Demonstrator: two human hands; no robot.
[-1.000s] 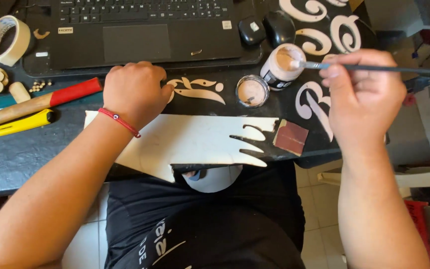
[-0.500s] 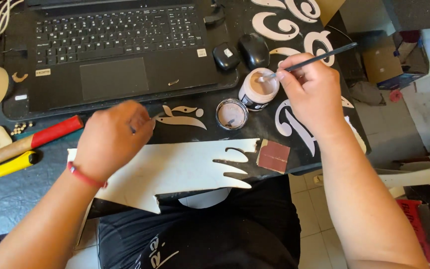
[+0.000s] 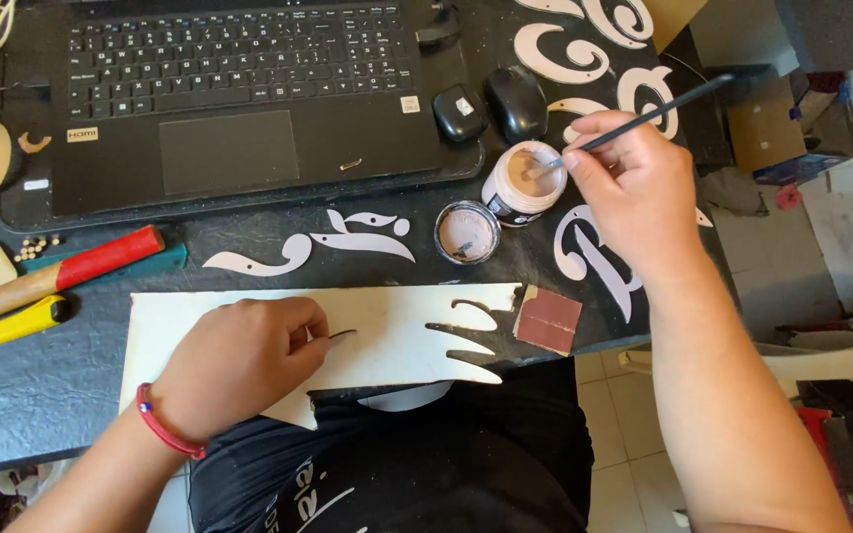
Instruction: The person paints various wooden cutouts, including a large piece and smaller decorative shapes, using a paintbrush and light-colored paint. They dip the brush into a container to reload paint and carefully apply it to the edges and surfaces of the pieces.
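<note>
Now a thin dark brush (image 3: 644, 116) is pinched in the right hand (image 3: 629, 192), its tip dipped into the small round paint jar (image 3: 522, 183) at two o'clock on the dark table (image 3: 41, 415). Flat pale board (image 3: 397, 336), cut with curled shapes, is pressed down by the left hand (image 3: 239, 365), fingers curled. The jar's round lid (image 3: 467, 232) lies beside it at eight o'clock, and a reddish sandpaper square (image 3: 549, 320) touches the board's right edge.

free: bare tabletop (image 3: 51, 395) left of cutout (image 3: 397, 336) | blocked: jar (image 3: 517, 183), lid (image 3: 467, 232), mouse (image 3: 515, 104)
</note>
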